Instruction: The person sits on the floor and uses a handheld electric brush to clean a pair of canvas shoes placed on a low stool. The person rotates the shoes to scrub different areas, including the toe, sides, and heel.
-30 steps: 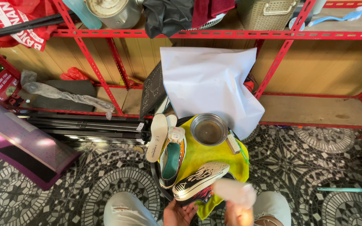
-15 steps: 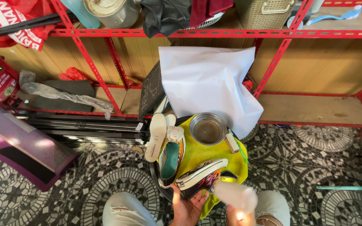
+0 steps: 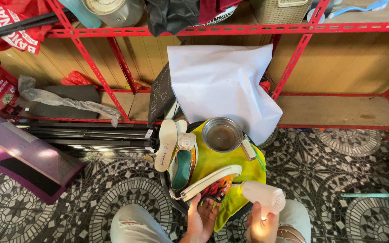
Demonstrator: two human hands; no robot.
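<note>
My left hand [image 3: 199, 218] holds a black sneaker with orange flame print [image 3: 210, 183], tipped on its side with the white sole edge up. My right hand [image 3: 260, 225] grips a white hair dryer [image 3: 263, 196], its nozzle pointing left at the sneaker's toe. Both are over a round black stool covered by a yellow cloth [image 3: 217, 162]. A second sneaker with a teal lining [image 3: 183, 168] lies on the stool's left side, a white insole [image 3: 166, 145] beside it. A metal bowl of murky liquid [image 3: 222, 134] and a small brush [image 3: 248, 149] sit at the stool's far side.
A white sheet [image 3: 221, 85] hangs behind the stool against a red metal shelf rack [image 3: 109, 49]. A purple rolled mat [image 3: 19, 153] and black tripod legs [image 3: 91, 135] lie on the patterned tile floor at the left. My knees [image 3: 133, 222] frame the stool.
The sneaker has been turned from sole-up onto its side and lifted slightly. The hair dryer has swung from blurred motion to point at the shoe's toe.
</note>
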